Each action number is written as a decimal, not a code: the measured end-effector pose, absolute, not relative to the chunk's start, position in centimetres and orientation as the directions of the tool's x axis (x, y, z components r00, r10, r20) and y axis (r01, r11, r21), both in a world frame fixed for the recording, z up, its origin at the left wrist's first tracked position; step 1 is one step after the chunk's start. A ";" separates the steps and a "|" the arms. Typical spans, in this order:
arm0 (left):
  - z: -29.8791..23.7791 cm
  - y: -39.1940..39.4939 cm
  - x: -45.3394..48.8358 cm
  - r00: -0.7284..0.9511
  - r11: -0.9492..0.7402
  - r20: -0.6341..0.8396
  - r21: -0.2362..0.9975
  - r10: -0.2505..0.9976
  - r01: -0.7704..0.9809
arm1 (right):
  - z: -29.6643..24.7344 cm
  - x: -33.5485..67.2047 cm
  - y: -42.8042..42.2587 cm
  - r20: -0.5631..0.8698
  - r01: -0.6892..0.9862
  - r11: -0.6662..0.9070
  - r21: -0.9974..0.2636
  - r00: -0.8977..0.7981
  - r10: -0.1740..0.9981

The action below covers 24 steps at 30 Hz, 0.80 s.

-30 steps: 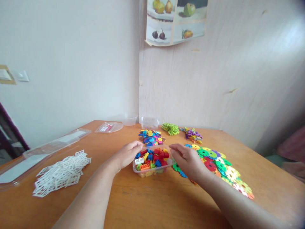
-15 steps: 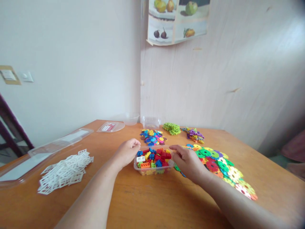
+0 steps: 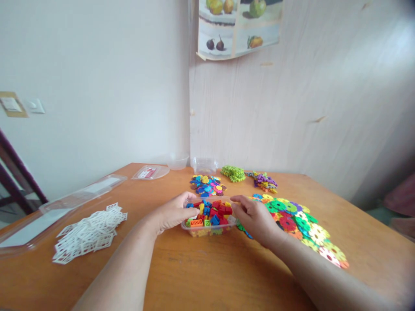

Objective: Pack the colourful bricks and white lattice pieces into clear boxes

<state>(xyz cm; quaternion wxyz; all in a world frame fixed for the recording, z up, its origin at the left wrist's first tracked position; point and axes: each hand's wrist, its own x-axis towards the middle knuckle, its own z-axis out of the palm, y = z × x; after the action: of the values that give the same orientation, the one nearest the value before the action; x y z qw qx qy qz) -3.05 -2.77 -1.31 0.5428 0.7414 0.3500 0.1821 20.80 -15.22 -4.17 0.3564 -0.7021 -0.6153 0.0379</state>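
Note:
A clear plastic box (image 3: 210, 232) stands on the table, filled with small toy building bricks (image 3: 214, 212) in red, blue, yellow, orange, green and white. Around its left end lies my left hand (image 3: 175, 211), thumb over the rim above the bricks and fingers at the far left corner. My right hand (image 3: 253, 216) grips the right end, its index finger along the far right corner; its lower fingers are curled and partly hidden. Close by my right hand spreads a pile of colourful flower-shaped discs (image 3: 288, 222).
White lattice pieces (image 3: 89, 233) lie left. Behind the box are small round pieces (image 3: 207, 185), green pieces (image 3: 232, 173) and purple-yellow pieces (image 3: 265, 182). Clear containers (image 3: 205, 165) stand at the back, with a round-ended lid (image 3: 151, 172) and long lids (image 3: 81, 198) towards the left.
My left thumb has spread from the fingers and moved in over the bricks, covering the white one. My right hand stays at the box's right end. The view has shifted slightly.

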 end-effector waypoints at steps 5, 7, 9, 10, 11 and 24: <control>-1.7 -2.5 -2.9 0.684 -0.187 -0.061 0.941 0.727 0.283 | -3.6 20.6 -15.4 0.451 0.865 0.034 -0.500 0.226 0.863; -2.0 -2.3 -2.8 0.681 -0.199 -0.024 0.948 0.732 0.248 | -3.0 20.3 -15.7 0.527 0.890 0.102 -0.445 0.169 0.833; -2.3 -2.0 -2.6 0.688 -0.220 0.005 0.949 0.726 0.225 | -2.3 19.8 -16.2 0.581 0.899 0.224 -0.378 0.042 0.812; -2.5 -2.0 -2.5 0.690 -0.233 0.016 0.946 0.724 0.223 | -2.0 19.5 -16.4 0.586 0.893 0.290 -0.344 -0.037 0.809; -2.6 -1.9 -2.5 0.690 -0.245 0.024 0.943 0.724 0.224 | -1.7 19.2 -16.7 0.575 0.884 0.348 -0.312 -0.116 0.810; -2.4 -1.9 -2.0 0.666 -0.221 0.028 0.953 0.746 0.208 | -2.0 18.4 -16.8 0.395 0.881 0.380 -0.283 -0.254 0.883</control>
<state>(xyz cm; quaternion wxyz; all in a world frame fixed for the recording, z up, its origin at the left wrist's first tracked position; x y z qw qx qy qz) -1.95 -1.93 -2.36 0.5344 0.7398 0.3222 0.2515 18.37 -16.82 -1.99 0.2508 -0.5569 -0.7918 0.0023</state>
